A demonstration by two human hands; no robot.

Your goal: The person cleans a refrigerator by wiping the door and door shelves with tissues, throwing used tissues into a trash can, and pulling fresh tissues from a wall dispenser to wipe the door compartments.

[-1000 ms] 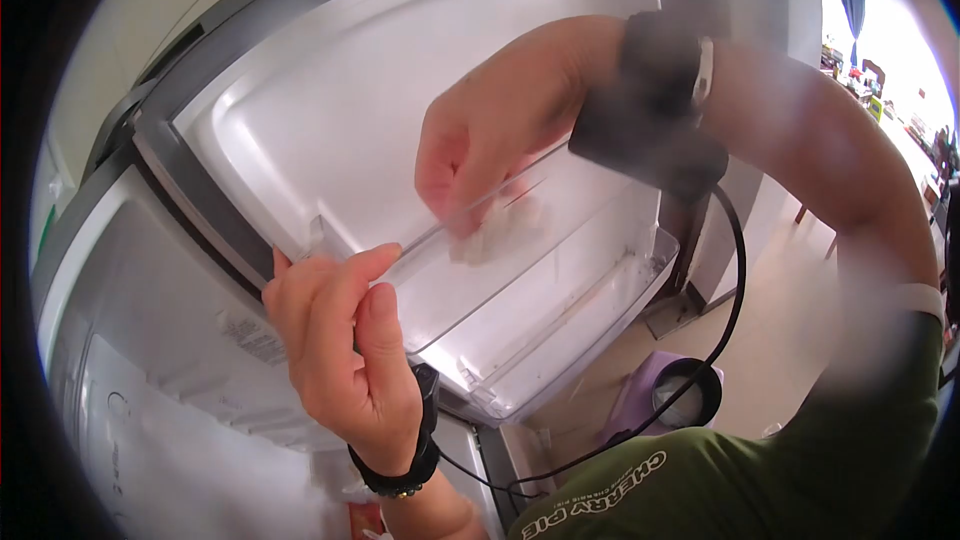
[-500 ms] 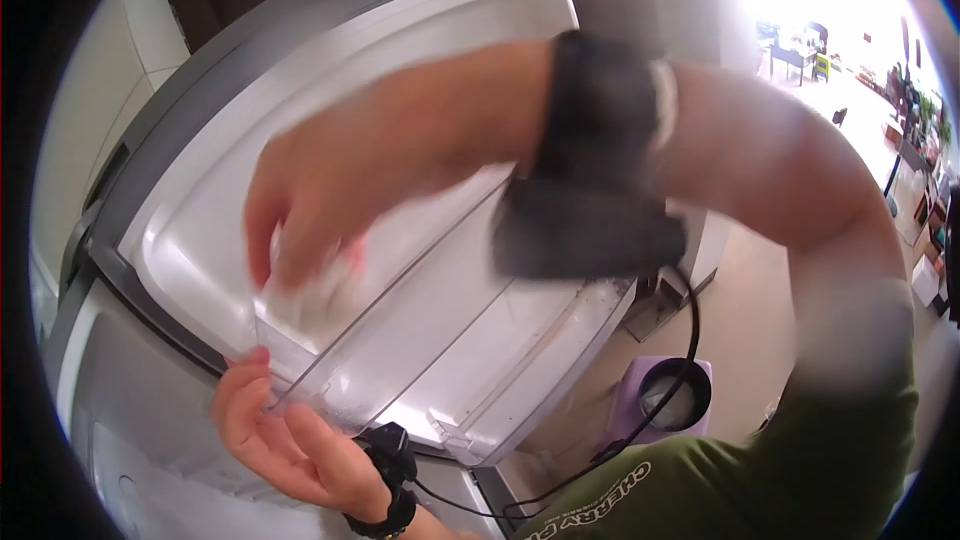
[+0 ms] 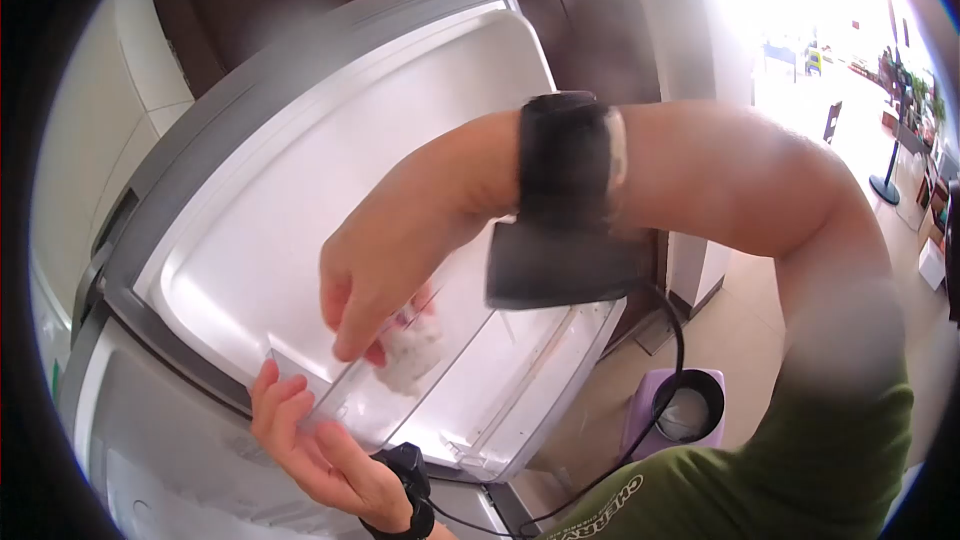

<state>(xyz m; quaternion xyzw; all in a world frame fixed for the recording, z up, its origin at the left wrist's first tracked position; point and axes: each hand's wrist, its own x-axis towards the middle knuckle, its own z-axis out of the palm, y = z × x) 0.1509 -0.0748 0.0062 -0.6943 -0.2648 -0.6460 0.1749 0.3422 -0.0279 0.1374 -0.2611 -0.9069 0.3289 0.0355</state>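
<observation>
My right hand [image 3: 385,265] reaches across in front of me, its fingers closed on a crumpled white cloth [image 3: 411,355]. The cloth hangs at the clear plastic door shelf [image 3: 345,395], by its front rail. At the near end of that shelf is my left hand [image 3: 310,440], palm up, with fingers and thumb on either side of the shelf's corner. Behind both hands stands the white inner side of the open refrigerator door [image 3: 260,240]. Part of the cloth is hidden by my right fingers.
A lower clear door shelf [image 3: 530,380] has small specks along it. A black cable [image 3: 680,340] runs from the device on my right wrist. On the floor stands a purple container [image 3: 645,405] with a dark round opening. A fan [image 3: 884,185] stands farther back.
My right hand has moved right and down with the cloth, along the clear shelf. My left hand remains at the shelf's end. The view has shifted, with the door appearing lower.
</observation>
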